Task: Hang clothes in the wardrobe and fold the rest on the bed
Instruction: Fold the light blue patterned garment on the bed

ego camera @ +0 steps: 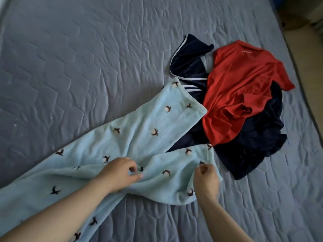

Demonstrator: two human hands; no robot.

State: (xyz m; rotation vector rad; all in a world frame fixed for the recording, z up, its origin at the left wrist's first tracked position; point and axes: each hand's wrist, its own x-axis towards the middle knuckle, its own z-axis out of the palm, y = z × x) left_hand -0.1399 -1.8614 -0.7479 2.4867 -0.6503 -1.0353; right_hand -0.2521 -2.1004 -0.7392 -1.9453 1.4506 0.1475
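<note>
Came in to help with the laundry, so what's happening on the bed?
A person is working on light blue patterned trousers spread across the grey quilted mattress. The left hand pinches a fold where the legs meet; the right hand has its grip on one leg's hem. Beside them a red shirt lies crumpled on dark navy clothes with white stripes, not yet folded.

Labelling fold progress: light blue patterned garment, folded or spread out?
Spread, not folded: light blue garment lies stretched across the bed, bunched where left hand and right hand pinch it.
</note>
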